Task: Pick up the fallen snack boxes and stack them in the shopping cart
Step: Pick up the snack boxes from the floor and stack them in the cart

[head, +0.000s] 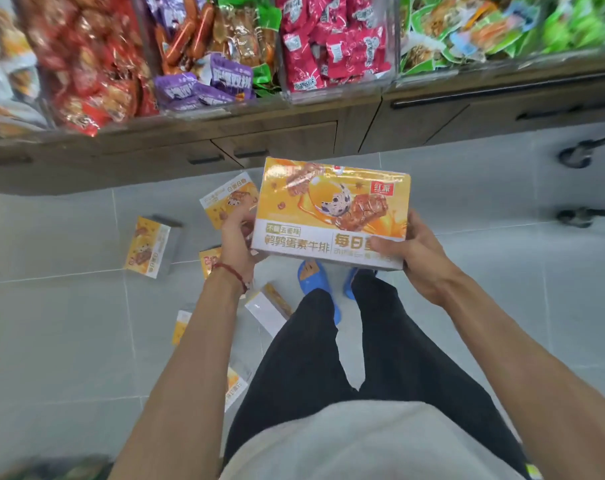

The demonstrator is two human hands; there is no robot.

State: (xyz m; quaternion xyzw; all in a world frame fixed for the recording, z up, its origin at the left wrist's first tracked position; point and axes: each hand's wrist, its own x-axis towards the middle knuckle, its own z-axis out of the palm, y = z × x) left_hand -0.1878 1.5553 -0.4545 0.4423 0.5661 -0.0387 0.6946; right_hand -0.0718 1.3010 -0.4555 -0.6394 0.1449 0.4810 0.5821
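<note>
Frame centre: my left hand and right hand clasp the orange snack box by opposite ends, presumably for level carrying.

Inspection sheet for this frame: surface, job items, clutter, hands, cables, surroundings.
Surface: grey tiled floor.
Job's things: held box raised off the floor; fallen boxes scattered on the floor at left.
Clutter: nothing seen.
Grippers: left hand grips the held box's left end; right hand grips its lower right corner.
Cables: nothing seen.
Surroundings: clear bins of packaged snacks above a wooden cabinet; two black castors at the right edge.
</note>
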